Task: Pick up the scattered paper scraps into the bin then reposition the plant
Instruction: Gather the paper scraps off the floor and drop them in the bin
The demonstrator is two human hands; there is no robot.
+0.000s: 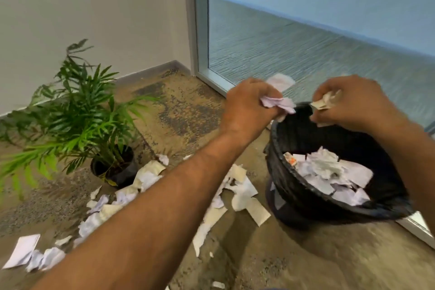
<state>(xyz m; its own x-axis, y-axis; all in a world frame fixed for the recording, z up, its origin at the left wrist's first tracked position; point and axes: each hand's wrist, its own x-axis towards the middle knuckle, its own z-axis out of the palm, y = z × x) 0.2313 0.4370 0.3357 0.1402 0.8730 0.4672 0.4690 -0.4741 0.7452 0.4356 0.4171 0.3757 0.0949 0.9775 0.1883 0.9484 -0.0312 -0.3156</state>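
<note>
Paper scraps (237, 189) lie scattered over the mottled brown carpet (179, 110) through the lower left and centre of the frame, and part of the spread is hidden under the left forearm that crosses it diagonally. Behind, a frosted glass panel (306, 49) fills the upper right and a pale wall (94, 12) the upper left, both blurred. At mid-left stands the plant (77, 110) in a dark pot (117, 169); its fronds run off the left edge, and scraps lie just beside the pot. At right of centre sits the black bin (289, 139), lined with a dark bag; its lower right rim is covered by the right forearm, and torn white paper (329, 174) lies piled inside. The left hand (247, 106) is above the bin's upper left rim, fingers clenched around a crumpled pale wad (280, 101) that sticks out on both sides. The right hand (353, 103) is over the far rim, fingertips pinching a small creased scrap (326, 101), too smeared to make out further.
</note>
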